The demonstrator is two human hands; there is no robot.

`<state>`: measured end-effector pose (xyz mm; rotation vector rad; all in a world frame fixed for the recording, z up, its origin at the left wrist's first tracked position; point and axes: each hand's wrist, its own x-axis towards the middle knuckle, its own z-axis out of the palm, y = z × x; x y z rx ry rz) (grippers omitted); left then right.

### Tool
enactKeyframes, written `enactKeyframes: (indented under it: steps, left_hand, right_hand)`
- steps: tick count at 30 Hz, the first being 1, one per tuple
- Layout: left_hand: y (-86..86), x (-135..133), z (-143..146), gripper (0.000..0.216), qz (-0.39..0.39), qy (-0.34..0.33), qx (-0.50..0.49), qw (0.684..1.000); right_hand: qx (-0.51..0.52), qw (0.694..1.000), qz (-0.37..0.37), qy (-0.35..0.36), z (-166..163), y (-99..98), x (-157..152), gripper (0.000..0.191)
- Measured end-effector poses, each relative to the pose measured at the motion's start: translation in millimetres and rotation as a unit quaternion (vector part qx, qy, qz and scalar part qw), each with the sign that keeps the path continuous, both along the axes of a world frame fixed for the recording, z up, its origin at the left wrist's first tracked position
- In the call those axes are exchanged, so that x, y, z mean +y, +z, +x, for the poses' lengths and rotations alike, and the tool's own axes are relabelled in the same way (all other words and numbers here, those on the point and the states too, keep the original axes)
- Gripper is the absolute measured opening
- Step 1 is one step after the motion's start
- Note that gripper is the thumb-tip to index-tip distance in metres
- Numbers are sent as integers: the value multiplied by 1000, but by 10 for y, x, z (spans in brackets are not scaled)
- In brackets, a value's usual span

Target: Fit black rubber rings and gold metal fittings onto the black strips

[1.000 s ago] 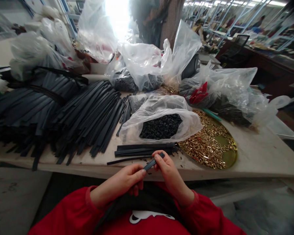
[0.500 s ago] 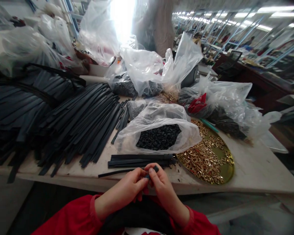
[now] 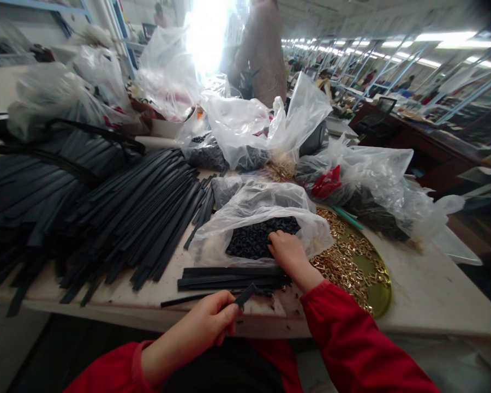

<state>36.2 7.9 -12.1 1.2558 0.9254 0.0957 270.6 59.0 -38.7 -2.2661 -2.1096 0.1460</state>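
My left hand (image 3: 215,316) is closed on a black strap (image 3: 245,295), pinching it between thumb and fingers so that its flat end sticks out to the upper right. My right hand (image 3: 288,252) reaches into an open clear plastic bag (image 3: 208,240) filled with small black loops (image 3: 249,237). Its fingers are bunched together at the right side of the loops; whatever is between the fingertips is hidden. Just beyond my left hand, a stack of black strips (image 3: 229,277) lies along the table. Beside my right wrist is a round gold tray (image 3: 382,292) with many small gold metal fittings (image 3: 341,251).
Long black strips (image 3: 147,213) cover the left of the table (image 3: 425,295). Plastic bags (image 3: 245,123) stand along the back, and another bulky bag (image 3: 376,169) lies at the right. A teal tool (image 3: 347,217) rests by the tray. A person (image 3: 265,54) stands behind the table.
My right hand has left my left hand and moved up and right into the bag of loops. My left hand keeps the strap, now showing more of its end. The view has tilted up slightly.
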Motion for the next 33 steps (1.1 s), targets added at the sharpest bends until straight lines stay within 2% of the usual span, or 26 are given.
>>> enactKeyframes:
  steps: [3, 6, 9, 11, 13, 16, 20, 27, 33]
  left_hand:
    - [38, -51, -47, 21, 10, 4, -4, 1000]
    - [73, -107, -109, 20, 18, 0, -14, 1000]
    - [69, -157, -168, 23, 23, 14, -36, 999]
    - [57, -191, -181, 25, 18, 24, -45, 999]
    - [60, -228, -165, 27, 12, 24, -43, 999]
    - [99, -282, -113, 28, 15, 4, -36, 999]
    - [128, -329, -72, 26, 26, -7, -29, 999]
    - [47, -352, -88, 24, 41, -11, -28, 999]
    - [60, -322, -18, 23, 40, -27, -17, 999]
  right_hand:
    - [6, 1000, 12, 10, 16, 53, -40, 11]
    - [17, 999, 44, -5, 211, 195, -187, 20]
    - [-2, 993, 86, -82, 517, 312, -476, 38]
    - [-20, 988, 87, -129, 682, 314, -709, 44]
    - [-24, 988, 57, -138, 758, 247, -913, 37]
    - [-24, 993, 4, -113, 717, 91, -1079, 21]
    - [-48, 992, -29, -113, 596, -16, -1056, 17]
    - [-60, 990, -59, -109, 571, -14, -991, 13]
    - [-51, 989, -70, -121, 596, -33, -992, 14]
